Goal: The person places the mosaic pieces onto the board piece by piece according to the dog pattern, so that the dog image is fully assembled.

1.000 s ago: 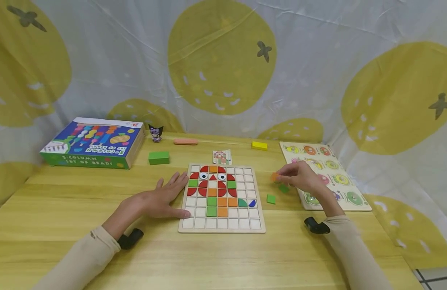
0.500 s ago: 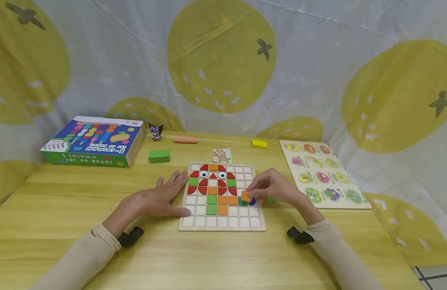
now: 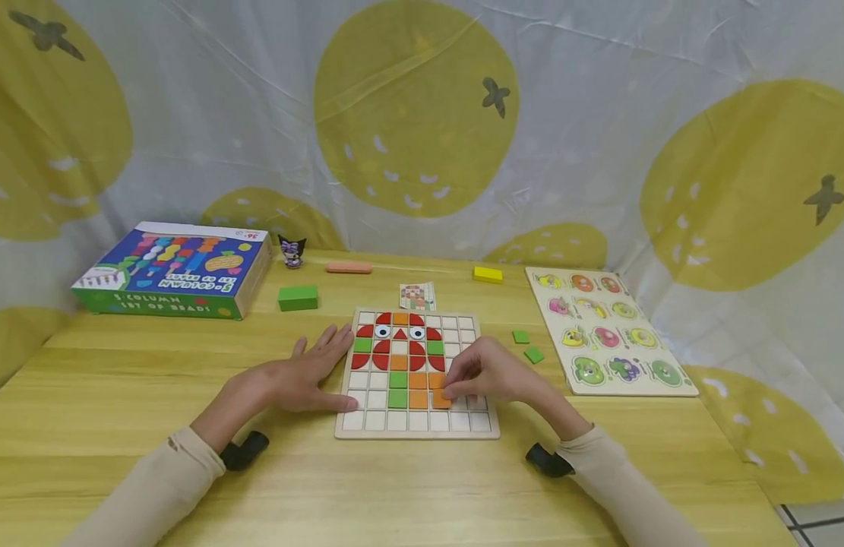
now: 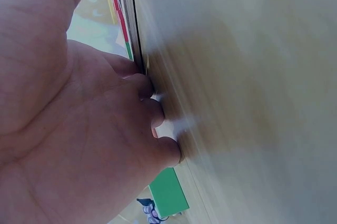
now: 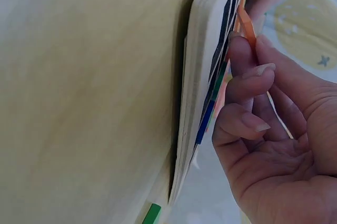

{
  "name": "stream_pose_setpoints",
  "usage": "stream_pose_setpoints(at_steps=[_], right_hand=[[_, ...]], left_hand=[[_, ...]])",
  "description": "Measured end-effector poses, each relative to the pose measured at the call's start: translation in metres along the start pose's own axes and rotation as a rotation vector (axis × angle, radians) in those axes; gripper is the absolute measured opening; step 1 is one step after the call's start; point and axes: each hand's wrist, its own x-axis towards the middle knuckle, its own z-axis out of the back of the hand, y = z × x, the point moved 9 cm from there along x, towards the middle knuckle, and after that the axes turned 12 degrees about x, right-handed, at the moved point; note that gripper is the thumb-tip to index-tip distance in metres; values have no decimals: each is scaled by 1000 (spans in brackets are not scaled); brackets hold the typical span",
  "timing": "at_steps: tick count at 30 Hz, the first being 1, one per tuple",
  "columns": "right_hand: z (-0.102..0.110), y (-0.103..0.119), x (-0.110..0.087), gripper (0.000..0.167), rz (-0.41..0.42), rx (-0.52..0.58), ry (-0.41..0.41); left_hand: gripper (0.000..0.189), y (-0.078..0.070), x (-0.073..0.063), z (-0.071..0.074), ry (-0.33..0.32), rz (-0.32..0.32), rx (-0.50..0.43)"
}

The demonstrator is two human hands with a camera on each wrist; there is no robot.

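A wooden grid board lies on the table, partly filled with red, orange and green tiles and two eye tiles. My right hand pinches an orange square tile between thumb and forefinger, low over a cell right of another orange tile. In the right wrist view that orange tile is tilted against the board. The teal and blue tiles at the board's right are hidden under the hand in the head view; the blue tile shows in the right wrist view. My left hand lies with fingers spread, touching the board's left edge.
Two green square tiles lie right of the board, near a fruit puzzle board. Behind stand a picture card, a green block, a yellow block, a pink stick, a small figurine and a bead-set box.
My right hand has picked the orange tile up beside the green tiles and carried it left across the board to a lower cell. The left hand has stayed in place.
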Motion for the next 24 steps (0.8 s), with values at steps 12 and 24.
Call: stream_pose_setpoints(at_steps=[12,24], right_hand=[[-5,6,0,5,36,-75,-7],[-7,6,0,7,37,-64,18]], left_hand=[[128,6,2,-4,-3,23,29],[126,1,-1,0,-4,15,17]])
